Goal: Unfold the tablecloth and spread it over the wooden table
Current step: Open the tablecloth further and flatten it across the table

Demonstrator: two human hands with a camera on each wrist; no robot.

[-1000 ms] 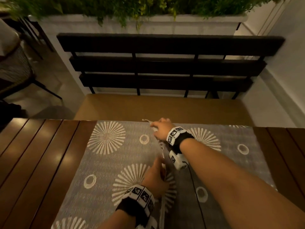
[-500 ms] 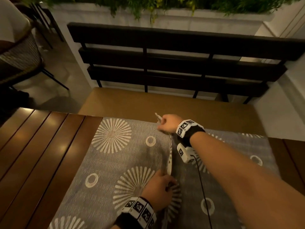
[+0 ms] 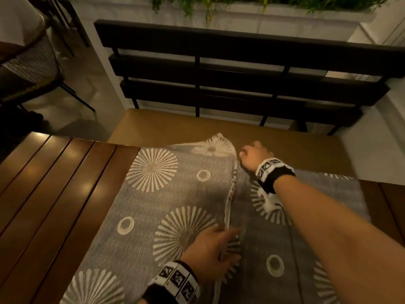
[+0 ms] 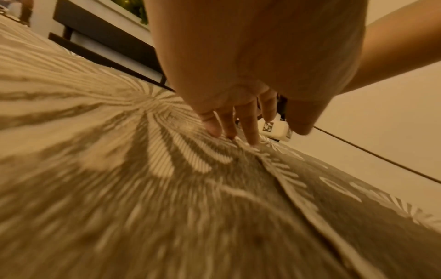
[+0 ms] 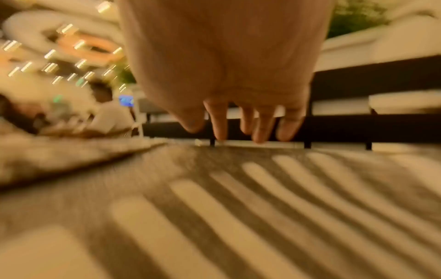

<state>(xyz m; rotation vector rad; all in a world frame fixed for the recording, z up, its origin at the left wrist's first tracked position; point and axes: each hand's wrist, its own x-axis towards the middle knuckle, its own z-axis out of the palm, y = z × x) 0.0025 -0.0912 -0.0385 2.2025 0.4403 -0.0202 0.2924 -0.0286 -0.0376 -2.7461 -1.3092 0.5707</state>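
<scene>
Lying across the table (image 3: 54, 194), the cloth (image 3: 166, 216) is a grey sheet with pale sunbursts and rings, partly unfolded, its top layer ending in a free edge that runs down the middle from the far side of the table toward the near side. That edge is the cloth's visible long line, and it points away from the person toward the bench (image 3: 219, 132) beyond the table. The left hand (image 3: 210, 249) sits at the near end of this edge, fingers (image 4: 250, 128) fairly straight and spread, tips pressing down on the fabric beside the fold; the wrist view shows them touching the weave, with nothing curled round it. The right hand (image 3: 254, 154) is at the far end of the same edge, at the table's far rim, just beside a lifted corner flap that bulges up and over toward the bench. From the head view its fingers look bent near that flap, but the right wrist view is blurred and shows fingers (image 5: 260, 124) hanging loosely above the cloth, so I cannot tell whether it pinches the fabric. Bare wooden slats of the table show on the left of the cloth and a narrow strip on the right.
</scene>
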